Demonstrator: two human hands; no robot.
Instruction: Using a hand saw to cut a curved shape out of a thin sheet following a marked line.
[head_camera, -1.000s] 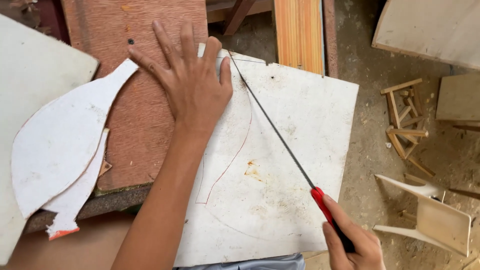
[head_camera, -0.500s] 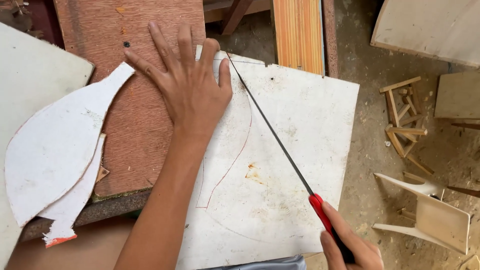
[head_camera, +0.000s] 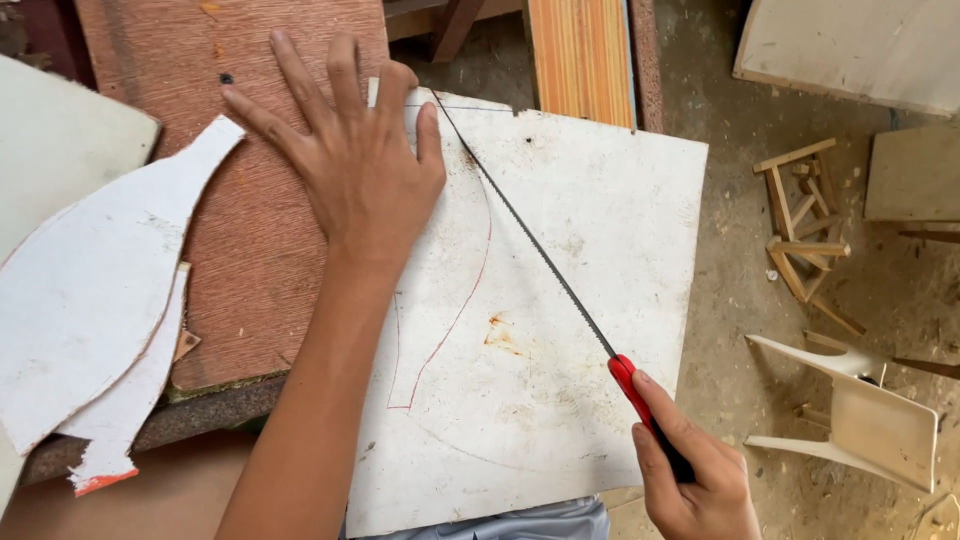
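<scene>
White-painted board (head_camera: 560, 300) marked with a curved red outline lies on the bench, overhanging its edge. The left hand (head_camera: 355, 165) lies flat with fingers spread across the board's upper left corner and the brown plywood sheet (head_camera: 250, 260) beside it. The right hand (head_camera: 695, 480) is closed around the red handle of a thin saw (head_camera: 530, 235), whose blade slants across the board.

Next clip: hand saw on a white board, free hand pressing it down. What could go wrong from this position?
1. The left hand lies flat on the white board with its thumb right beside the saw blade; a jump of the blade could cut it.
2. The right hand grips the red handle at its far end, so the thin blade may flex and wander off the drawn red curve.
</scene>
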